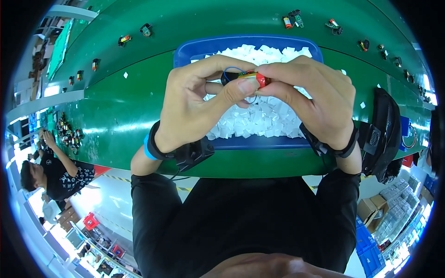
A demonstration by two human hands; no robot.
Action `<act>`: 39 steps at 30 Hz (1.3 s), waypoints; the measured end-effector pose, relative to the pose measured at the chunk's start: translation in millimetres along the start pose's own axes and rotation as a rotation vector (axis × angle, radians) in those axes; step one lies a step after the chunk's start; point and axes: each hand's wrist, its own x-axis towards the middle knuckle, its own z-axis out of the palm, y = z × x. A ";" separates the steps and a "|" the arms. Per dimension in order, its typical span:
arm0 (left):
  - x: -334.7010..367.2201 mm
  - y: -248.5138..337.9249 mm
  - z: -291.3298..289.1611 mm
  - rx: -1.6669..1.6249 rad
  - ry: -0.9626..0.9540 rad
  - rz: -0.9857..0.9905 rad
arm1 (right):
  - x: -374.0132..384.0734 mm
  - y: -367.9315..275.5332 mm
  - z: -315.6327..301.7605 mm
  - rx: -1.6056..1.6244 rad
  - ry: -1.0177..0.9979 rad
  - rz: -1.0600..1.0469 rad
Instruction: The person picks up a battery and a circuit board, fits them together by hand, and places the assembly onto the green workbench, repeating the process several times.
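Both hands meet over a blue bin [259, 143] full of small white square pieces [273, 121]. Between the fingers is a battery assembly [252, 78]: a red and yellow wrapped cell, a dark round part and a thin blue wire loop. My left hand [197, 97] is closed around its dark end and middle, with the thumb lying along the cell. At the red end, the thumb and fingertips of my right hand [313, 92] pinch it. The fingers cover parts of the assembly.
Similar assemblies [293, 19] lie spaced along the green table [120, 106]'s far side. A pile of them [69, 132] lies at the left, where a co-worker [60, 173] sits. A black bag [382, 134] stands right of the bin. Cartons [373, 211] and blue crates [368, 250] stand behind right.
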 end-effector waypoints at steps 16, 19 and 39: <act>14.7 -0.6 -7.9 -0.416 -0.158 -0.354 | -0.7 -4.8 -7.9 0.113 0.027 0.105; 13.4 -4.4 -6.8 -0.386 -0.133 -0.320 | -2.1 -7.3 -4.9 0.071 -0.007 0.096; 17.8 -3.3 -0.8 -0.308 -0.096 -0.284 | -10.2 14.5 6.6 -0.154 0.007 -0.109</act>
